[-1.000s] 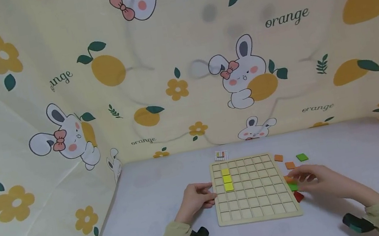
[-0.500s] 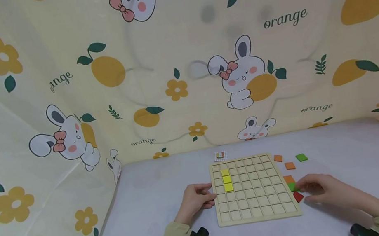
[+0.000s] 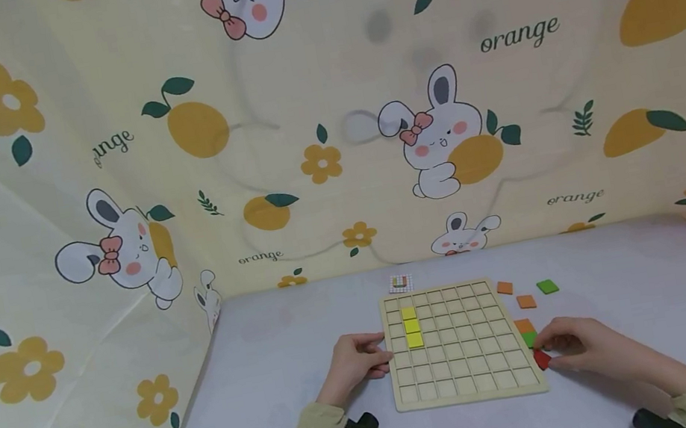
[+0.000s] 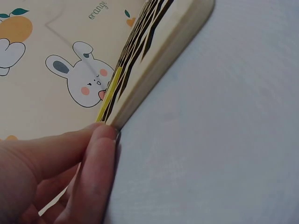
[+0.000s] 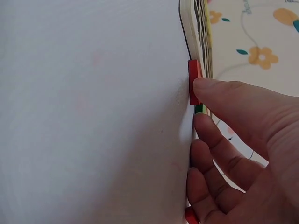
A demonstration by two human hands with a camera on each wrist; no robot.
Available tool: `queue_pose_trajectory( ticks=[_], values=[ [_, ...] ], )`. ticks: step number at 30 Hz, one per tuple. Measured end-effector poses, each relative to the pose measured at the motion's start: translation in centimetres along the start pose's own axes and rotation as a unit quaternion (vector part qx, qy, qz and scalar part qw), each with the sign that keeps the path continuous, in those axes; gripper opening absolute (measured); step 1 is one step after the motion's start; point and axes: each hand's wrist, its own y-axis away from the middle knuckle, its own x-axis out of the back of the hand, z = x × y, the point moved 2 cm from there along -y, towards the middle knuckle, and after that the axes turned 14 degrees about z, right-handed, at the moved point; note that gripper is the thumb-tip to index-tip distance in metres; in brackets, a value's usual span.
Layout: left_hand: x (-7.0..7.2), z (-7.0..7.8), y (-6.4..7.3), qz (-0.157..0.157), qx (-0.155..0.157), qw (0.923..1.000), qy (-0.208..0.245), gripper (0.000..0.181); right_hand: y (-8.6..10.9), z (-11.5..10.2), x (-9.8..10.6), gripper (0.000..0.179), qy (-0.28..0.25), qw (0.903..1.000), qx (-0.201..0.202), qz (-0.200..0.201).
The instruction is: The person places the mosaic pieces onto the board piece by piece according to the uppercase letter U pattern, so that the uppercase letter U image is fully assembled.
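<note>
A square wooden grid board (image 3: 469, 359) lies on the white-covered table, with three yellow tiles (image 3: 411, 325) in one column near its left side. My left hand (image 3: 356, 365) pinches the board's left edge between thumb and finger. At the right edge, my right hand (image 3: 586, 347) has its thumb tip on a red tile (image 5: 193, 83). Its index fingertip is right by a green tile (image 3: 530, 339), and thumb and index stand apart. An orange tile (image 3: 524, 325) adjoins that green one. In the right wrist view, another red piece (image 5: 190, 215) shows beneath the lower fingers.
Two more orange tiles, the farther one (image 3: 504, 288) and the nearer one (image 3: 526, 301), lie right of the board. A second green tile (image 3: 547, 286) is beyond them. Behind the board lies a small card (image 3: 400, 283) with a coloured pattern. A printed cloth (image 3: 291, 64) hangs behind the table.
My right hand has come down from the orange and green tiles, drawn right, then shifted slightly left onto the red tile, which has turned a little. My left hand stays at the board's edge.
</note>
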Motion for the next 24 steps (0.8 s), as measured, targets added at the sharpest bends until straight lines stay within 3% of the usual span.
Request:
queue_pose_trajectory(
  ticks=[24],
  values=[
    [0.05,0.1,0.0,-0.001,0.0,1.0,0.007,0.043,-0.15,-0.35,-0.07,0.028,0.021,0.9997,-0.006,0.007]
  ],
)
